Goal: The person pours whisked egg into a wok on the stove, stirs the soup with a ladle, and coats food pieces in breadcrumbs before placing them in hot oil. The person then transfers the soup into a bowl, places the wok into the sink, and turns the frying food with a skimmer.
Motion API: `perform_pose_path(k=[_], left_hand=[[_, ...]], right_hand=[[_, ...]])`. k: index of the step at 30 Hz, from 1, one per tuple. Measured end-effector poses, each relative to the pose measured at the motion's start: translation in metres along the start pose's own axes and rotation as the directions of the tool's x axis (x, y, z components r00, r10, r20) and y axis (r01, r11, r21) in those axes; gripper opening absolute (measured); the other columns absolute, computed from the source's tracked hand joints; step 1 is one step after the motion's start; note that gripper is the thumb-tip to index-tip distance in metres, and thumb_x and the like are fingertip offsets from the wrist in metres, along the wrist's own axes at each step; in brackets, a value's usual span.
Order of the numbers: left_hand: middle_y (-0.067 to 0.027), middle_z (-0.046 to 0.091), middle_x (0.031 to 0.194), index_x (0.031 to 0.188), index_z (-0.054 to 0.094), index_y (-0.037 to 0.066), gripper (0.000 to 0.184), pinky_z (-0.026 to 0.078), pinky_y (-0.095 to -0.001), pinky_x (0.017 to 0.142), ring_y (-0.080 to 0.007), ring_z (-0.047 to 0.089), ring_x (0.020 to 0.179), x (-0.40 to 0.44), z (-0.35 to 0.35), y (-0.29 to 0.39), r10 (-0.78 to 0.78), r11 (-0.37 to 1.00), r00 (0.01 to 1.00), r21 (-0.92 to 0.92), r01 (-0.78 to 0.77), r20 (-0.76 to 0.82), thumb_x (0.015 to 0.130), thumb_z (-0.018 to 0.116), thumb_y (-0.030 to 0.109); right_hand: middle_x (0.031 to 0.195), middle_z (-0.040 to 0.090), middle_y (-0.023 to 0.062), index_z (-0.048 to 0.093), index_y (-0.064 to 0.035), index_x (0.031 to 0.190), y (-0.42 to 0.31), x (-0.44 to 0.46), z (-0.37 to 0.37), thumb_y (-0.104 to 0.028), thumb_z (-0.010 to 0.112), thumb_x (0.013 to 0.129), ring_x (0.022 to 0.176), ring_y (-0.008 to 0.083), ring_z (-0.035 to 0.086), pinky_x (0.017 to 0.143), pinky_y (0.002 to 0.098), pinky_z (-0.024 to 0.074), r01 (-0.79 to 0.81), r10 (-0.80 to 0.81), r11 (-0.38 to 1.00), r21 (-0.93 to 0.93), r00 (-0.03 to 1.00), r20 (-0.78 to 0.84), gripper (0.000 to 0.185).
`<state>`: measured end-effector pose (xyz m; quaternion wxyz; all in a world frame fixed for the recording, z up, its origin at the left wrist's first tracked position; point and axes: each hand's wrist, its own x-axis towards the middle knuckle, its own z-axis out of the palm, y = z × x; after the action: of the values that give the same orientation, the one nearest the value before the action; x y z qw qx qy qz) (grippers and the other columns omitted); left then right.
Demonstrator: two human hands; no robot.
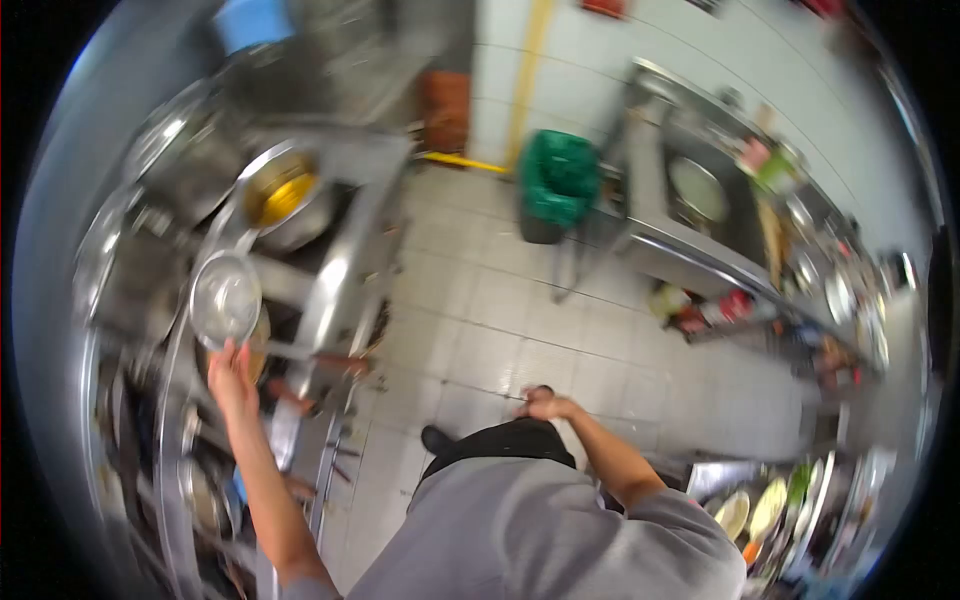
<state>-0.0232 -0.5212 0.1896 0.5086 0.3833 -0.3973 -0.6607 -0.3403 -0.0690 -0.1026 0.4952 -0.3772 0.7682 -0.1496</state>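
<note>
My left hand (232, 380) reaches out over the stove at the left, fingers closed on the near edge of a round, shiny metal bowl (225, 297). Blur hides the bowl's inside. Just beyond it stands a steel pot (310, 222) with yellow liquid (284, 197) in it. Below and beside the bowl, pan handles (340, 364) stick out over the stove's front edge. Down by my waist, my right hand (545, 405) has curled fingers, with a small dark thing at them that is too blurred to name.
Large steel pots (150, 265) line the back of the stove (335, 275). A green-lined bin (560, 180) stands on the tiled floor (470, 280) ahead, beside a steel sink (650, 170). Food containers (735, 515) sit on a counter at the lower right.
</note>
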Motion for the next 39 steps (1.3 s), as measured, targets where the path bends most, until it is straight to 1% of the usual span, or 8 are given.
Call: perform_pose_path(k=[4,5,19,30,31,32,34,39], left_hand=[[-0.0062,0.059,0.099,0.095,0.055,0.002,0.011,0.053,-0.0282,0.081,-0.015,0.059,0.087,-0.049,0.122,-0.088,-0.157,0.988,0.963,0.021,0.156,0.217,0.085,0.06,0.004],[-0.0059,0.059,0.097,0.095,0.055,0.002,0.01,0.053,-0.0272,0.079,-0.0143,0.059,0.088,-0.076,0.164,-0.108,-0.225,0.973,0.944,0.008,0.23,0.241,0.086,0.059,0.005],[-0.0132,0.054,0.091,0.086,0.048,-0.004,0.01,0.058,-0.0278,0.068,-0.0212,0.061,0.074,-0.258,0.609,-0.361,-0.636,0.754,0.409,0.413,0.511,0.655,0.086,0.056,0.001],[-0.0135,0.06,0.082,0.084,0.055,-0.003,0.017,0.056,-0.0397,0.06,-0.0281,0.061,0.065,-0.258,0.865,-0.563,-0.377,0.856,0.557,0.508,-0.094,0.74,0.076,0.062,0.011],[-0.0166,0.063,0.086,0.083,0.06,-0.001,0.02,0.054,-0.0424,0.067,-0.033,0.063,0.074,-0.254,0.88,-0.575,-0.211,0.618,0.606,0.585,-0.525,0.767,0.076,0.059,0.017],[-0.0197,0.066,0.089,0.081,0.065,0.0,0.026,0.052,-0.0452,0.074,-0.0379,0.065,0.082,-0.25,0.893,-0.589,-0.024,0.216,0.56,0.551,-0.806,0.828,0.076,0.057,0.024],[-0.0184,0.066,0.087,0.087,0.066,0.002,0.026,0.052,-0.0461,0.075,-0.0386,0.064,0.083,-0.238,0.916,-0.619,-0.043,0.083,0.45,0.452,-0.888,0.892,0.075,0.058,0.023],[-0.0166,0.061,0.085,0.094,0.058,-0.004,0.041,0.047,-0.0421,0.074,-0.0346,0.059,0.078,-0.326,0.938,-0.652,0.252,0.293,0.141,0.063,-0.954,0.957,0.071,0.073,0.026]], right_hand=[[0.127,0.05,0.0181,0.045,0.0002,0.13,0.037,-0.12,0.021,-0.063,0.048,0.083,0.12,0.0269,0.045,0.102,0.0375,0.0342,-0.389,0.369,0.699,0.6,0.915,0.163,0.079],[0.126,0.051,0.0154,0.042,-0.0003,0.131,0.061,-0.132,0.011,-0.059,0.047,0.086,0.115,0.0246,0.049,0.099,0.0364,0.0369,-0.337,0.14,0.509,0.792,0.94,0.31,0.074],[0.131,0.046,0.0127,0.041,-0.0082,0.133,0.187,-0.249,-0.006,-0.059,0.045,0.087,0.116,0.0265,0.046,0.09,0.0461,0.0426,-0.091,0.38,0.129,0.988,0.924,0.035,0.069],[0.133,0.041,0.0139,0.044,-0.0042,0.129,0.202,-0.263,0.139,-0.041,0.056,0.084,0.112,0.0292,0.051,0.078,0.0477,0.0538,0.067,0.744,-0.326,0.943,0.633,0.212,0.059],[0.132,0.04,0.0134,0.047,-0.0023,0.126,0.208,-0.24,0.179,-0.034,0.055,0.085,0.105,0.0285,0.055,0.07,0.0451,0.057,0.084,0.771,-0.378,0.922,0.58,0.263,0.053],[0.127,0.045,0.0135,0.048,-0.0007,0.125,0.191,-0.247,0.172,-0.032,0.055,0.085,0.103,0.0288,0.056,0.068,0.0455,0.057,0.05,0.746,-0.459,0.887,0.564,0.354,0.051],[0.116,0.054,0.0137,0.047,-0.0017,0.123,0.169,-0.24,0.169,-0.034,0.058,0.084,0.103,0.0303,0.057,0.072,0.048,0.0543,0.185,0.717,-0.612,0.769,0.539,0.441,0.051],[0.118,0.054,0.017,0.039,-0.0009,0.131,0.124,-0.207,0.136,-0.042,0.056,0.085,0.108,0.0332,0.054,0.077,0.0506,0.0515,0.503,0.781,-0.621,0.601,0.454,0.428,0.065]])
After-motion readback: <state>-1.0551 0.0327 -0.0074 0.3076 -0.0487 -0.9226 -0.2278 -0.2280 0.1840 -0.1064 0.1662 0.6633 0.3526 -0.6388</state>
